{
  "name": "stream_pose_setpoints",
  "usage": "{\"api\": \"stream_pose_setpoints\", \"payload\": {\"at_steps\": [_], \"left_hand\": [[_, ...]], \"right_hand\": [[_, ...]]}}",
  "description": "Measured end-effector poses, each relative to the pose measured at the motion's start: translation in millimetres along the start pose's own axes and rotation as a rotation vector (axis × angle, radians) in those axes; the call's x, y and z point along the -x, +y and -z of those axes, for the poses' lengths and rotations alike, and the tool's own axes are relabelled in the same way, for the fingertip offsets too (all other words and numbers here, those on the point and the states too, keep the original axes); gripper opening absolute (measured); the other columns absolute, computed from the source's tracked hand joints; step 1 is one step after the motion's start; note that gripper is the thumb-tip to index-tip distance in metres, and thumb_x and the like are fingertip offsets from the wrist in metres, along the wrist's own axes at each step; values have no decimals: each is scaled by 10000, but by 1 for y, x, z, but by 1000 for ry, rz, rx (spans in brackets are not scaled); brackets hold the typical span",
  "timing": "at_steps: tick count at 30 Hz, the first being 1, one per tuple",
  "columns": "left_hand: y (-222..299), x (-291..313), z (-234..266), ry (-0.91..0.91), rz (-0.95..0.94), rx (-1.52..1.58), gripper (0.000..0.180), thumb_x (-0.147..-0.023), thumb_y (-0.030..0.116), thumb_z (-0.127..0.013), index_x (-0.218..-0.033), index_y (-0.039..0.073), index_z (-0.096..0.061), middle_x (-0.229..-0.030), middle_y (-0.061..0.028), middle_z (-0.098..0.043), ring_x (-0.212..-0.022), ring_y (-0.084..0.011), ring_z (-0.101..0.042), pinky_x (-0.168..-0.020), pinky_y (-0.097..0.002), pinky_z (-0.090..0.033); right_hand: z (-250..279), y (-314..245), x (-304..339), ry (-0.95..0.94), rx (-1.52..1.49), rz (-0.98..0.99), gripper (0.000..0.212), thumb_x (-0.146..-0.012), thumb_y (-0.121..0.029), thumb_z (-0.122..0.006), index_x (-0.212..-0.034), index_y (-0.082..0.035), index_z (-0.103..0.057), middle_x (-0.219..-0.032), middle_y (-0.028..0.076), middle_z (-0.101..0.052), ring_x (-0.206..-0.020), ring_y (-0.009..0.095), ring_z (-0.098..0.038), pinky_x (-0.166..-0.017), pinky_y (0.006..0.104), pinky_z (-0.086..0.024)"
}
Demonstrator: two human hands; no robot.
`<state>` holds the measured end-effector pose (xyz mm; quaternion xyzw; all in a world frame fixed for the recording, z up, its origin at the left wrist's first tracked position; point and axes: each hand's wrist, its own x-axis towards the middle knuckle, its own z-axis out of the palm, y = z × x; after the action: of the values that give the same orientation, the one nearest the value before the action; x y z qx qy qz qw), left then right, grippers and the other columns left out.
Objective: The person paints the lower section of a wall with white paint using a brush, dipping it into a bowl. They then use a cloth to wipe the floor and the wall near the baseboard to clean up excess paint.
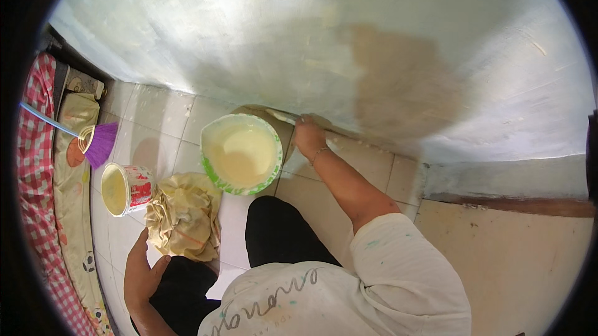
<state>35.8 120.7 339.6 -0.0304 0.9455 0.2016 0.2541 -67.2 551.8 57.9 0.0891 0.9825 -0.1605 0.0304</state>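
At centre, my right hand (309,136) grips a slim pale tool (282,116), its length running left along the foot of the wall (261,55). The bowl (250,189) lies lower left of that nearer hand; my left hand (142,270), lower left, is unclenched beside the rag (185,220).

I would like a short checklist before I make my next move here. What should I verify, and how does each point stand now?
1. Right hand has hold of the tool: ok, fingers closed around it.
2. Tool touches the wall: cannot tell; it is low by the wall's foot.
3. Left hand free: ok, nothing seen in it.
4. Green-rimmed bucket has cream mix inside: ok.
5. Floor free of specks: not ok, pale specks show on the tiles.
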Motion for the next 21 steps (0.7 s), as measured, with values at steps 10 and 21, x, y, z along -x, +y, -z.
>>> {"api": "stream_pose_setpoints", "payload": {"at_steps": [10,21], "left_hand": [[6,-4,1,-29,7,-13,758,-736,112,-747,-1384,-56,-391,-1370,-229,-485,-1293,-342,-445,-1076,-387,-341],[13,-8,-5,-41,-41,-11,749,-729,64,-739,-1383,-52,-392,-1361,-229,-490,-1268,-340,-471,-1059,-401,-370]], "right_hand": [[48,138,119,-7,263,-396,386,-861,-91,-501,-1239,-46,-565,-1132,232,-575,-930,367,-625,-815,425,-530],[96,268,227,86,469,-900,229,-924,-162,-469,-1054,-57,-626,-1049,218,-579,-829,349,-633,-719,434,-532]]}}
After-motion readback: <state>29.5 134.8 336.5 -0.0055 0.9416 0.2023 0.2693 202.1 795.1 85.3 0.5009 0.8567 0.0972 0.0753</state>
